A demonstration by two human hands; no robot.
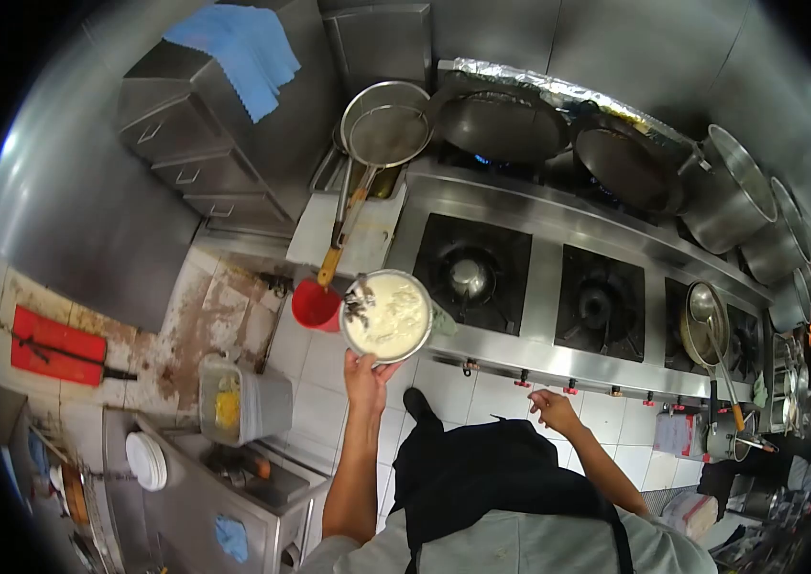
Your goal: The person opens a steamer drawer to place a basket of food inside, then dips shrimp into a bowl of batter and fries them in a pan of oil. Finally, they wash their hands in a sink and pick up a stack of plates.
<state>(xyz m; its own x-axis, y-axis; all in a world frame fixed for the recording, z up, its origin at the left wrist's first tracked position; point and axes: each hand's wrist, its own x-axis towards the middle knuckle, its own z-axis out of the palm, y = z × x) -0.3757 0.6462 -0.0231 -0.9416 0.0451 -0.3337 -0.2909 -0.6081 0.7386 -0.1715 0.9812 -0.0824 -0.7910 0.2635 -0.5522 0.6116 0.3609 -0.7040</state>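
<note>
My left hand [367,378] grips the near edge of a round metal bowl [386,356], which holds a creamy pale mixture [391,311] with dark bits at its left side. A red container [315,306] is just left of the bowl. Above them, a wooden-handled strainer [386,124] lies with its handle pointing down toward the red container. My right hand [556,411] is in front of the stove's knobs, fingers curled and partly apart, with nothing visible in it.
The stove [539,335] carries two dark woks [501,124] at the back, tall pots [726,191] and a pan [705,325] at right. A blue cloth [238,53] hangs over drawers. A plastic tub [243,402] stands at left. Another person's legs [740,469] show at right.
</note>
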